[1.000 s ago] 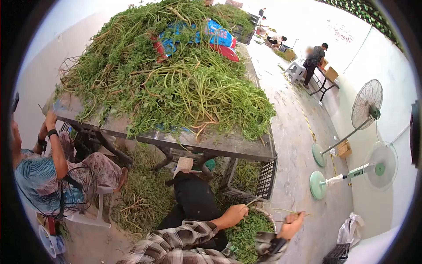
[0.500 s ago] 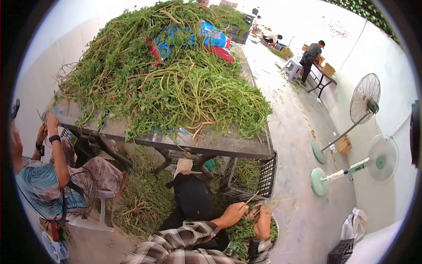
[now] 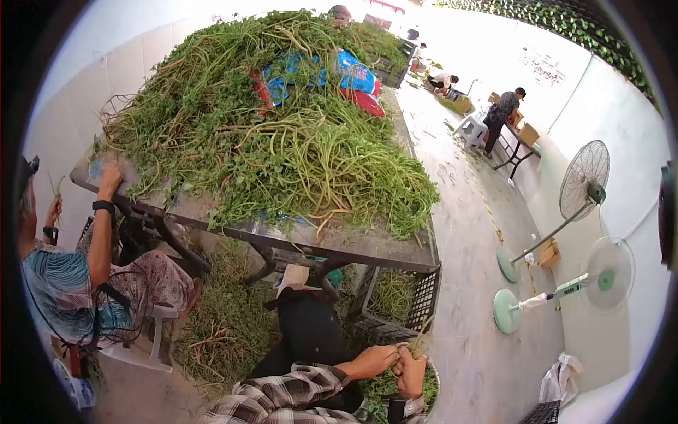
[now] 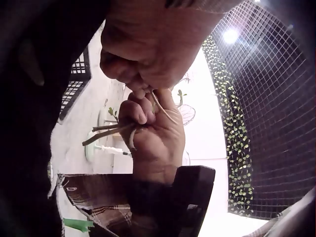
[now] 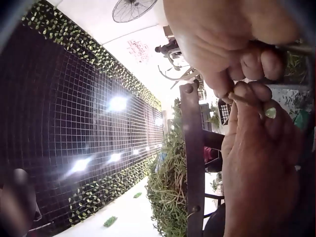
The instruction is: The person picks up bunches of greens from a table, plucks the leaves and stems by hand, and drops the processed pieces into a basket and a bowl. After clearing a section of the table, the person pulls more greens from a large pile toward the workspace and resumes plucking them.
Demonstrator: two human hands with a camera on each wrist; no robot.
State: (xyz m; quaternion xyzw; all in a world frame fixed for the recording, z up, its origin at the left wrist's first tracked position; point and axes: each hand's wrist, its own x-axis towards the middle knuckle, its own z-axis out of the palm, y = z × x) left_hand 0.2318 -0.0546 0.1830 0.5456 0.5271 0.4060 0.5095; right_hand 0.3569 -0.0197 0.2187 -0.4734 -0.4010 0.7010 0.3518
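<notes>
In the head view, the left hand (image 3: 374, 360) and right hand (image 3: 411, 373) meet above a round container (image 3: 437, 387) of green leaves. Green stems (image 3: 421, 338) rise from the right hand. The left wrist view shows the right hand (image 4: 158, 133) with fingers curled round several cut stems (image 4: 106, 129), and the left hand (image 4: 153, 39) pinching at a thin stem (image 4: 165, 107) between them. In the right wrist view, the left hand (image 5: 261, 153) holds a short stem (image 5: 247, 101) against the right hand's (image 5: 232, 39) fingertips.
A dark table (image 3: 339, 240) bears a large heap of greens (image 3: 282, 141) and a blue-red bag (image 3: 357, 71). Beneath its corner stands a black crate (image 3: 424, 297). Another person (image 3: 63, 290) sits at left; two fans (image 3: 585, 180) stand at right. Loose greens (image 3: 219, 325) cover the floor.
The right hand has come in from the right to meet the left hand, bringing stems. The seated person's hands have moved apart, one now at the table edge.
</notes>
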